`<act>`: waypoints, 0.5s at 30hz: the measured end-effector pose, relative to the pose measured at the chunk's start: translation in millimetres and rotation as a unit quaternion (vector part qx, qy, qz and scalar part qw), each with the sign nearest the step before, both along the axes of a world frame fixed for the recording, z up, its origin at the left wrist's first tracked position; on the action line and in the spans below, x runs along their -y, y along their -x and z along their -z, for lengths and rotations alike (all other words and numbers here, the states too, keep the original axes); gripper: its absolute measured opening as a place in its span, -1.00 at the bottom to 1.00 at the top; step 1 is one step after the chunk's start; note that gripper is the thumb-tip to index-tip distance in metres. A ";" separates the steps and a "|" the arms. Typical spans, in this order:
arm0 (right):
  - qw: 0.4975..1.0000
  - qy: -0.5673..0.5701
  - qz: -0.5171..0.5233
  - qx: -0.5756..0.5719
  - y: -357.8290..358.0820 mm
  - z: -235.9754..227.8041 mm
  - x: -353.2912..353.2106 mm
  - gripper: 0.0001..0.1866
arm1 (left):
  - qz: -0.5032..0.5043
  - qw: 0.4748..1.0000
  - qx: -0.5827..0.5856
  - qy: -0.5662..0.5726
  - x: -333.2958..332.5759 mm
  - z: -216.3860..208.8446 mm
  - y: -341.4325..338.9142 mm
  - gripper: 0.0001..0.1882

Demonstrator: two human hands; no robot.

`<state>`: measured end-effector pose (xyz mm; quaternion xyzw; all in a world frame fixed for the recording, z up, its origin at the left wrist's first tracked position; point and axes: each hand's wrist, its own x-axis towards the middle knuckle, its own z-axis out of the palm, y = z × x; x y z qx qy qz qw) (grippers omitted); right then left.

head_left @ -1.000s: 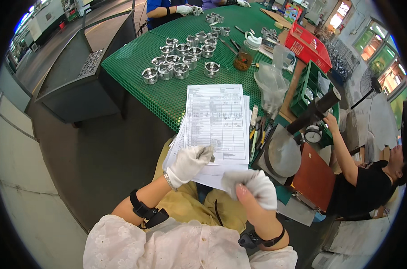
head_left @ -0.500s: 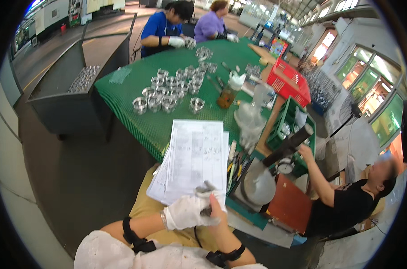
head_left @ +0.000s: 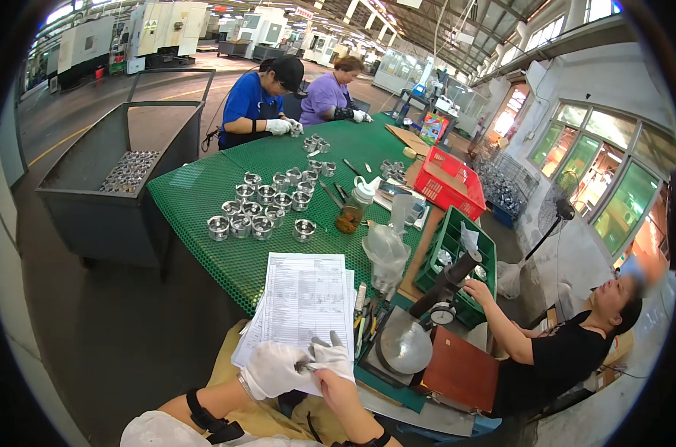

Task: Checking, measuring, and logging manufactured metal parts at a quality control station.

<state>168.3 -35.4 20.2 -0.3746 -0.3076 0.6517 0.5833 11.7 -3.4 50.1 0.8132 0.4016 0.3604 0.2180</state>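
In front of me my left hand (head_left: pixel 273 370) wears a white glove with greyish fingertips. Its fingers are closed on a second white glove (head_left: pixel 333 357), whose dark fingertips stick up loosely. My right hand (head_left: pixel 339 392) is bare, and its thumb and fingers pinch the near edge of that loose glove. Both hands are close together over the lower edge of a stack of printed paper sheets (head_left: pixel 302 287). The sheets lie at the near corner of a green-covered table (head_left: pixel 196 205).
Several shiny metal rings (head_left: pixel 262 227) stand on the table, with a jar (head_left: pixel 350 210) beyond them. To the right are pliers (head_left: pixel 367 324), a dial gauge stand (head_left: pixel 449 279), a green crate (head_left: pixel 438 246) and a red crate (head_left: pixel 457 179). A metal cart (head_left: pixel 99 231) stands left; co-workers sit around.
My view has tilted up and the scene sits lower and further left. My right hand has shifted from upright beside the left hand to pinching the loose glove's edge.
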 end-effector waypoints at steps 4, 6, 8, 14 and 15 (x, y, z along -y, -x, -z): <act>0.997 0.039 0.063 -0.006 1.0 9.0 -21.4 -0.04 | 0.064 0.996 0.030 -0.050 7.2 -3.2 0.4 -0.87; 0.974 0.054 0.109 0.192 6.7 -11.4 -27.6 -0.14 | 0.183 0.981 0.031 -0.059 19.9 -20.7 -5.1 -0.82; 0.954 0.005 0.109 0.279 3.9 0.6 -25.9 -0.20 | 0.243 0.966 0.009 -0.088 36.0 -6.3 -22.9 -0.76; 0.965 0.038 0.024 0.257 -5.1 2.6 -18.6 -0.47 | 0.263 0.959 -0.025 -0.107 43.1 3.8 -38.9 -0.69; 0.966 0.042 0.027 0.253 -10.7 -1.8 -17.2 -0.49 | 0.266 0.958 -0.024 -0.102 41.2 2.7 -38.5 -0.68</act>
